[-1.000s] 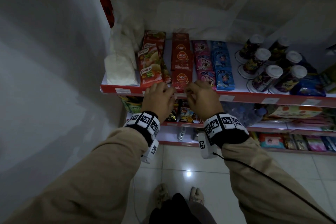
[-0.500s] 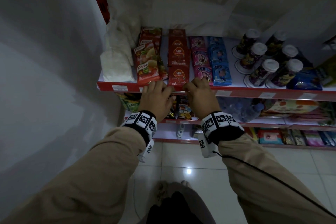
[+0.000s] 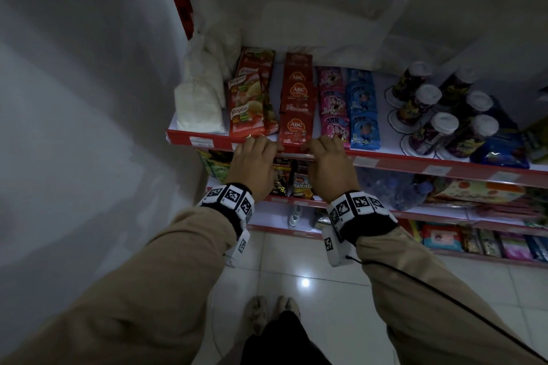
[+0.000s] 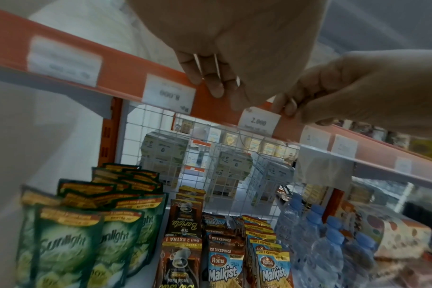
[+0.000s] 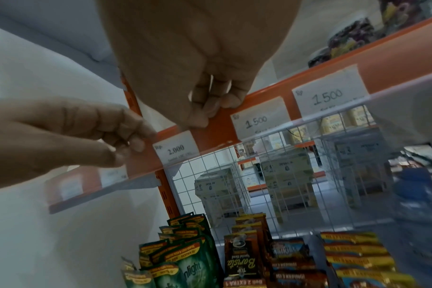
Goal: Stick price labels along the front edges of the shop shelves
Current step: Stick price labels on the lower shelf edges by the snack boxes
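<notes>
The price label (image 5: 176, 149) reading "Rp. 2.000" sits on the red front edge of the shelf (image 3: 394, 161), behind its clear plastic strip, straight below the red ABC sachets (image 3: 297, 108). That edge is my landmark: it runs rightward from a white wall (image 3: 74, 98) in a dim shop, with glossy white floor tiles (image 3: 311, 275) far below it.

My left hand (image 3: 252, 166) hooks over the edge just left of the label, fingers curled and bunched against the strip with the thumb pressing from below. My right hand (image 3: 329, 167) hooks over just right of it, fingertips (image 5: 197, 118) curled down onto the edge at the label's top corner. Whether either hand truly pinches the label I cannot tell; both grip the edge itself.

Further left along the edge is a label marked "8.000" (image 4: 169, 93), and beyond it another one (image 4: 64, 60), blurred. To the right come two handwritten "1 500" labels (image 5: 259, 117).

Above the edge stand Royco packets (image 3: 246, 109), pink and blue TOP sachets (image 3: 348, 109), white bags (image 3: 201, 98) and lidded cups (image 3: 439, 115). On the shelf below it are green Sunlight pouches (image 4: 69, 243), TOP Barista sachets (image 4: 183, 228), Roma Malkist packs (image 4: 225, 267) and water bottles (image 4: 333, 243) with blue caps.
</notes>
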### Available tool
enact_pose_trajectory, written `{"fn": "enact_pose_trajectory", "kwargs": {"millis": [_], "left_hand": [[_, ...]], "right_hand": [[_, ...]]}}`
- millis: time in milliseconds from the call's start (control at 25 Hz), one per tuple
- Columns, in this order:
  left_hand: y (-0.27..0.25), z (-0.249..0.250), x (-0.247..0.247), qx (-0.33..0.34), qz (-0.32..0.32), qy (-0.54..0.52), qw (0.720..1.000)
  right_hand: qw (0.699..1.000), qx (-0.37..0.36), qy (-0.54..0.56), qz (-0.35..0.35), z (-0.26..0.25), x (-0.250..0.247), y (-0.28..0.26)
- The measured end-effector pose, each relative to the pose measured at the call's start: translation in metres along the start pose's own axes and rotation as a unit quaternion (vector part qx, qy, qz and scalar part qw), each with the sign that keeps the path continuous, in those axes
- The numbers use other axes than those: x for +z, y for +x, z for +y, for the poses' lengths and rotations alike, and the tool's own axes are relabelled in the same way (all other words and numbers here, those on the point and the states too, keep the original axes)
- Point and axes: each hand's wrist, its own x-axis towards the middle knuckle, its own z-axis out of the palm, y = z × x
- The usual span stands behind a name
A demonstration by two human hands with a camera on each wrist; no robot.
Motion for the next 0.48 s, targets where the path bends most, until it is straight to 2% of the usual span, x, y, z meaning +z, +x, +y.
{"fn": "enact_pose_trajectory", "kwargs": {"millis": [200,360,480], "left_hand": [[-0.009,-0.005,-0.001,0.033,0.036,-0.026,0.998],[-0.023,-0.022,-0.005,0.031,0.025,-0.006,0.999],[-0.031,-0.047,-0.014,0.019,0.010,0.018,1.000]], "right_hand": [[0.999,-0.008,0.010,0.033,-0.002,0.000,-0.001],[0.999,0.014,-0.008,0.027,-0.014,0.004,0.001],[0.999,0.000,-0.042,0.014,-0.029,0.007,0.005]]}}
